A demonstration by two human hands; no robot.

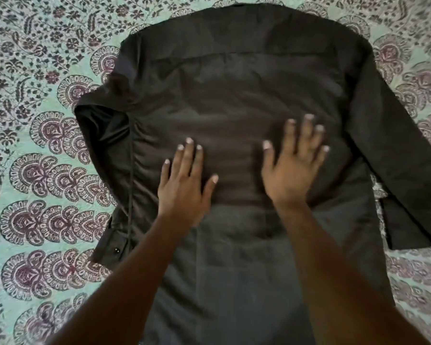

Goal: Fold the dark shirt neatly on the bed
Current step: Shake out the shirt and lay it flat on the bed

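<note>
Both palms lie flat with fingers straight, gripping nothing: the left hand (pixel 184 185) and the right hand (pixel 292 168) press side by side on the back of the dark shirt (pixel 234 90). It lies spread face-down beneath them on the patterned bedspread (pixel 35 145); beyond the fingertips is its collar, and one sleeve (pixel 398 170) stretches right of the right hand.

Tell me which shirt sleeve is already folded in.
The left sleeve, doubled against the shirt; the right sleeve lies spread outward.
</note>
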